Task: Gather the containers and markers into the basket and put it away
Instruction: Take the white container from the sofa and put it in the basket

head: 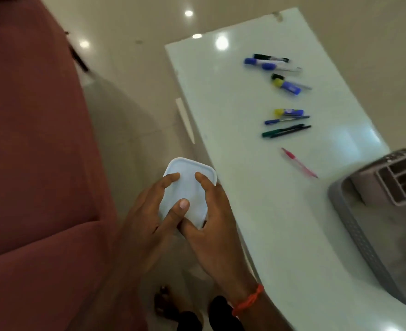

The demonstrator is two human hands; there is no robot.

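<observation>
Both hands around a white lidded container (189,187), off the left edge of the surface (256,211): left hand (149,218) fingers on the lid, right hand (211,225) gripping its side. Markers (285,120) scattered farther along the surface. Grey basket (354,235) at right, apparently holding a pink organiser (388,182).

Lower centre of the frame: left hand (147,218) and right hand (211,225) meet, fingers spread and curled, an orange thread (247,301) circling the right wrist.
</observation>
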